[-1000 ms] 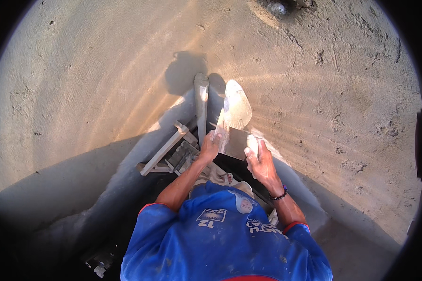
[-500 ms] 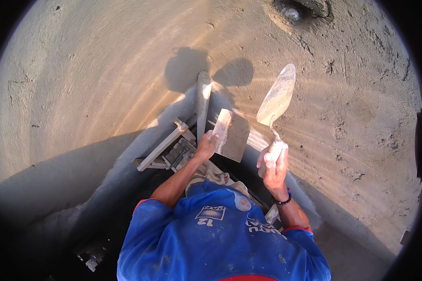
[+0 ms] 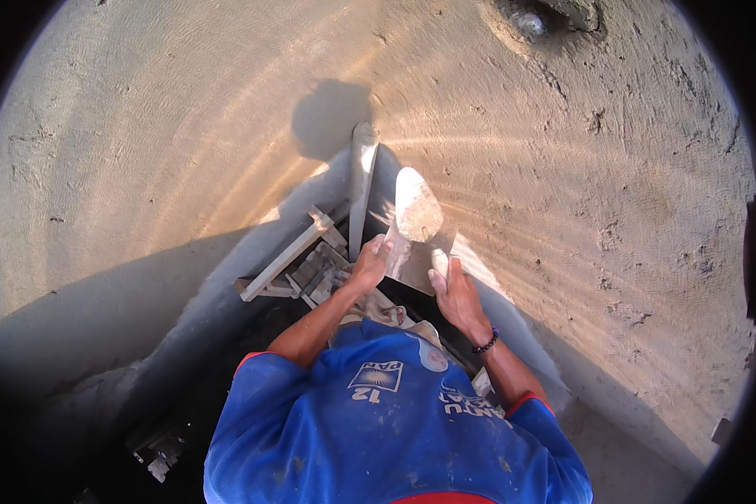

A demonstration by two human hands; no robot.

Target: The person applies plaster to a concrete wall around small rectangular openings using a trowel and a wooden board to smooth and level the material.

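Observation:
My left hand [image 3: 370, 264] is closed on the left edge of a flat rectangular plate [image 3: 412, 264], smeared with pale mortar. In my right hand [image 3: 459, 298] is the handle of a pointed trowel [image 3: 417, 206], my fingers wrapped round it. The trowel's blade lies over the upper part of the plate and hides some of it; whether the two touch I cannot tell. Both tools are in front of my body, near the corner between two plastered walls.
The rough plastered wall [image 3: 630, 218] rises on the right, with a hole [image 3: 554, 18] near its top. A smoother wall [image 3: 160, 151] stands on the left. Below are a wooden frame [image 3: 287, 256] and an upright wooden board [image 3: 363, 189] in the corner.
My right hand has brought the trowel left and down from beside the right wall to over the plate. My left hand holds the plate in nearly the same place.

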